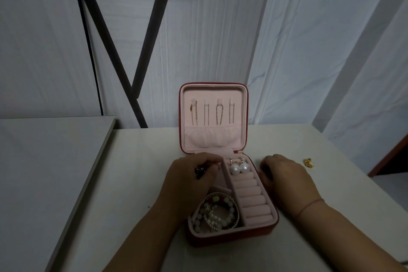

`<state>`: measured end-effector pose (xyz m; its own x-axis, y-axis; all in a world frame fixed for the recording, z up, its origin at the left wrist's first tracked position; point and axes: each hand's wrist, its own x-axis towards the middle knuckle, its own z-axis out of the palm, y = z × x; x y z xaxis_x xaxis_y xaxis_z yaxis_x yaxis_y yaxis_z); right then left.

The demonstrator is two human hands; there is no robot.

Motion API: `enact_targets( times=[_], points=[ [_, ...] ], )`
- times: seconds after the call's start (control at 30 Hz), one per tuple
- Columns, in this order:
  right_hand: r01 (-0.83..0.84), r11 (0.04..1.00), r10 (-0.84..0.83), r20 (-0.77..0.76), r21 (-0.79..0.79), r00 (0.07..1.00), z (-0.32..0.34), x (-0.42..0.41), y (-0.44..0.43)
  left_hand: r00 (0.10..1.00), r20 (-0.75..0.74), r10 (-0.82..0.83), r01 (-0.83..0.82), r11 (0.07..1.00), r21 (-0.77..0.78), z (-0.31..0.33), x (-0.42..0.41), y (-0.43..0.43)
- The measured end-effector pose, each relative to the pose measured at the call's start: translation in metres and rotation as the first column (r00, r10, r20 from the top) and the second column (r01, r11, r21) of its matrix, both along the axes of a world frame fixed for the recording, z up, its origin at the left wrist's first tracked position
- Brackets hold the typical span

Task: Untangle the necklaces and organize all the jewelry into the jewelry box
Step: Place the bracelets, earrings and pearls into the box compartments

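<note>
Box (231, 238) sat open on the table (132, 183), necklaces (206, 111) hung in the lid.
Left hand (189, 181) pinched a dark piece (200, 170) over its back-left slot; right hand (284, 174) leaned on its right wall, couldn't tell the grip. Earrings (239, 168) and bracelets (217, 212) inside.

Your left hand (192, 174) covers the back-left compartment of the jewelry box (220, 241). The dark thing (200, 170) at its fingers (208, 159) is too blurred to name. The gold piece (308, 162) near the right edge of the table (132, 183) is too small to identify. The lower ends of the chains (206, 112) hide in the lid pocket (209, 137).
</note>
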<state>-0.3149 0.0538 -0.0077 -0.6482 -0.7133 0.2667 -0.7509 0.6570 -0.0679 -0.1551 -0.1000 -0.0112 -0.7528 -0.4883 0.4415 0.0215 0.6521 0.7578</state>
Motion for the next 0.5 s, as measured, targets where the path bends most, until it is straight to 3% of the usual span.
enact_targets(
  times=[0.23,0.33,0.5],
  points=[
    [-0.038,0.999,0.038,0.023,-0.027,0.999,-0.002,-0.006,0.004,1.000,0.014,-0.002,0.002,1.000,-0.006,0.000,-0.001,0.000],
    [-0.082,0.996,0.083,-0.034,0.032,0.996,-0.003,-0.008,0.005,1.000,0.012,-0.009,0.009,1.000,-0.010,0.000,-0.001,0.000],
    [-0.144,0.988,0.143,-0.017,-0.058,0.990,-0.010,-0.013,0.008,1.000,0.014,-0.024,0.024,1.000,-0.007,0.000,-0.002,0.000]
  ],
)
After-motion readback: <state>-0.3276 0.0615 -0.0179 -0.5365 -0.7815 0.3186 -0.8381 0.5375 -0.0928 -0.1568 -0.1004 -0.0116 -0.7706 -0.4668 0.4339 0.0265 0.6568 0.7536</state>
